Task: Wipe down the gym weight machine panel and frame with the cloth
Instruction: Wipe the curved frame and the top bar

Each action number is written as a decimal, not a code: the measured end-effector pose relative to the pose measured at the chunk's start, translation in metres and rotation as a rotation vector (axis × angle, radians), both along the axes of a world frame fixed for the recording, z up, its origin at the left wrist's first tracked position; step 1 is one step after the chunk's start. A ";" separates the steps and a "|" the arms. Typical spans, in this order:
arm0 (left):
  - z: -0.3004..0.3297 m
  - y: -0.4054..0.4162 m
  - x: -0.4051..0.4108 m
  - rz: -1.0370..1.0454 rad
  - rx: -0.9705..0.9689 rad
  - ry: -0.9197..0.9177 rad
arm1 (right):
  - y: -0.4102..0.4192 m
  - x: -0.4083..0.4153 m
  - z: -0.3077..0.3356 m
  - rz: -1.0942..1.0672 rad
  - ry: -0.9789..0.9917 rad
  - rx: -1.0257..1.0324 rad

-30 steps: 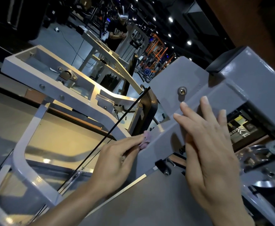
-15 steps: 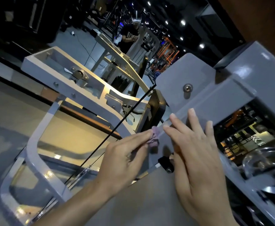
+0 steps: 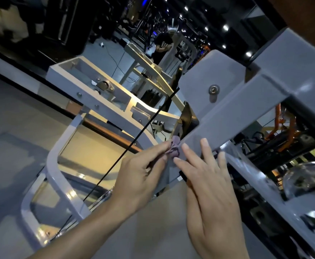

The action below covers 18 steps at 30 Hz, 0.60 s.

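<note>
Left hand (image 3: 140, 176) pinching a small crumpled purple cloth (image 3: 174, 147) between thumb and fingertips, pressed to the lower edge of the grey machine panel (image 3: 209, 113). Right hand (image 3: 207, 186) flat and spread, straight fingers (image 3: 206, 148) resting on the panel just beside the cloth, index tip touching it. Bolt (image 3: 214, 89) on the panel above both hands. Thin black cable (image 3: 134, 144) slanting across the white frame (image 3: 63, 165) to the left. Mirror reflections behind.
</note>
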<state>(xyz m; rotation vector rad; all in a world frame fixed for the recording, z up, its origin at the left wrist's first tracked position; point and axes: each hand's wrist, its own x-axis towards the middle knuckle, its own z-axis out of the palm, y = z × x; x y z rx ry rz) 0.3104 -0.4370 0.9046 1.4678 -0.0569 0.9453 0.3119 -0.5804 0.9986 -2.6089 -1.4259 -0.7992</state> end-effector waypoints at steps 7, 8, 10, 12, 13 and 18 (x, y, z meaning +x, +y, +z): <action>-0.063 0.001 -0.023 0.057 0.044 0.211 | -0.010 0.003 -0.029 -0.004 0.070 0.057; -0.067 0.003 -0.026 0.063 0.037 0.247 | -0.010 -0.001 -0.032 0.006 0.081 0.057; -0.057 0.002 -0.024 0.042 0.010 0.214 | -0.009 -0.003 -0.036 0.016 0.085 0.053; -0.032 0.001 -0.018 0.008 0.008 0.112 | -0.005 -0.004 -0.039 0.014 0.106 0.077; -0.019 -0.001 -0.016 -0.003 0.015 0.067 | -0.004 -0.005 -0.039 0.012 0.114 0.097; -0.041 0.006 -0.012 -0.077 0.052 0.056 | 0.005 -0.006 -0.045 -0.016 0.084 0.152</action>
